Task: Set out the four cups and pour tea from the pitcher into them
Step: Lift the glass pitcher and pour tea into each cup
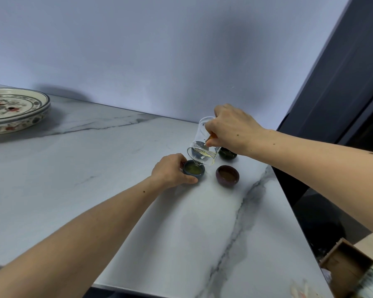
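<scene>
Tipping clear glass pitcher [202, 145] steeply, right hand [232, 130] fingers clamped on handle, draining last tea into small blue ceramic cup [194, 169], frame centre. Left hand [170, 169] fingers curled round cup, steadying. Brown cup [227, 174] lower right, filled; dark green cup [228, 153] behind pitcher; fourth cup unseen.

No readable text, labels or numbers; a small dark mark on the clear glass pitcher [199, 136] is illegible.
</scene>
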Tool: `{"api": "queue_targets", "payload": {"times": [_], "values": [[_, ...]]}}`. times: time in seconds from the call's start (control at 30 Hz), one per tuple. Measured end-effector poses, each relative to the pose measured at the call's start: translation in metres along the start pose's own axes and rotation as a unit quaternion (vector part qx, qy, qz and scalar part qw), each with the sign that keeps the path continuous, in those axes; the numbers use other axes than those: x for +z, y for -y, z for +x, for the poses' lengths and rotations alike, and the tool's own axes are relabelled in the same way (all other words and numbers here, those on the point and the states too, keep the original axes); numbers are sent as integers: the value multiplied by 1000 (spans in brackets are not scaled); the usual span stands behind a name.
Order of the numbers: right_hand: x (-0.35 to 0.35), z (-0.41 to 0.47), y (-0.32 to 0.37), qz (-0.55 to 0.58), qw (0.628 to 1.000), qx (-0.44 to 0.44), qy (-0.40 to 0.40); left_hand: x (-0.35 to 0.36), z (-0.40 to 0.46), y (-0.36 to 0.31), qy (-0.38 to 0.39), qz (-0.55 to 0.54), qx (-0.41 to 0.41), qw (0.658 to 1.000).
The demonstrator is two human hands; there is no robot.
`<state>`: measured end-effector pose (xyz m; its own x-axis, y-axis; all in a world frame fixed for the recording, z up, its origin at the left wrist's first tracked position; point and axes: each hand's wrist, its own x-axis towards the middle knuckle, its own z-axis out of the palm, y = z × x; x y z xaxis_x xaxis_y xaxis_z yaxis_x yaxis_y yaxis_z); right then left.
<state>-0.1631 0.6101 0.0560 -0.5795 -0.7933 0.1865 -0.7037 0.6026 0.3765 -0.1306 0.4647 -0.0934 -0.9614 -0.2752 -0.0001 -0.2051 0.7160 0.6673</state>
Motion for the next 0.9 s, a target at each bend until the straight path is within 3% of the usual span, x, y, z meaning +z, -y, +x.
{"api": "queue_targets", "payload": {"times": [0.9], "values": [[-5, -3, -2, -17, 1000, 4, 3, -3, -2, -3, 10, 9, -3, 1000]]}}
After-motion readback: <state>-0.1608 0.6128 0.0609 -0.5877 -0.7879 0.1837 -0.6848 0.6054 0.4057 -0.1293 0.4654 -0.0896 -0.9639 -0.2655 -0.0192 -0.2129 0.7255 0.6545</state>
